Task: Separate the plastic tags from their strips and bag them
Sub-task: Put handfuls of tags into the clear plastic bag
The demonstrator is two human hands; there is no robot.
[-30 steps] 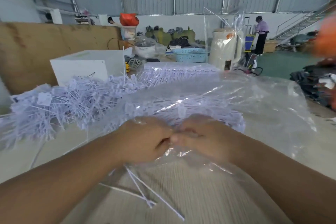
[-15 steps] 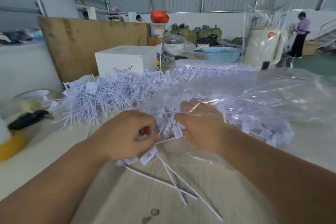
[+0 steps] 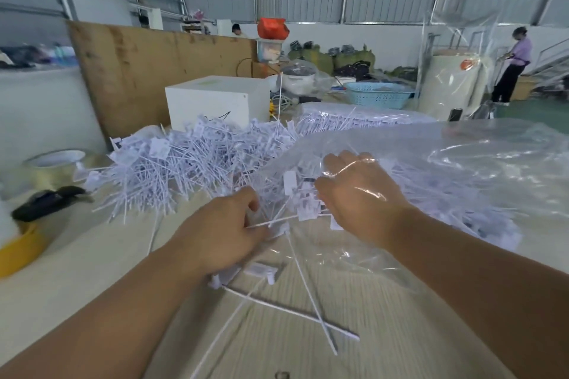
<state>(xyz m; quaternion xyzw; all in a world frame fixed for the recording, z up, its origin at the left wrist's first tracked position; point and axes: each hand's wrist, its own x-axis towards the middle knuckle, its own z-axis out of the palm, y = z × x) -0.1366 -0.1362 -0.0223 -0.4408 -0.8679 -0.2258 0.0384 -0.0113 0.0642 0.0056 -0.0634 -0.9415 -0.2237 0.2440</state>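
I see the clear bag [image 3: 431, 169] sprawled across the table [image 3: 77, 271], the loose tag pile [image 3: 172, 169] beside it. My right hand [image 3: 360, 197] is inside the film, fingers spread over tags. My left hand [image 3: 224, 231] pinches 1 strip [image 3: 277, 220] — it could snag and tear the thin plastic.

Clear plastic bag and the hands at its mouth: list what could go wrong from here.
1. The right hand is inside the clear plastic bag; pulling it out might drag bagged tags back onto the table.
2. The left hand grips a bare strip at the bag's mouth; it could slip in with the tags.
3. Spent strips lying under the mouth may snag the film.
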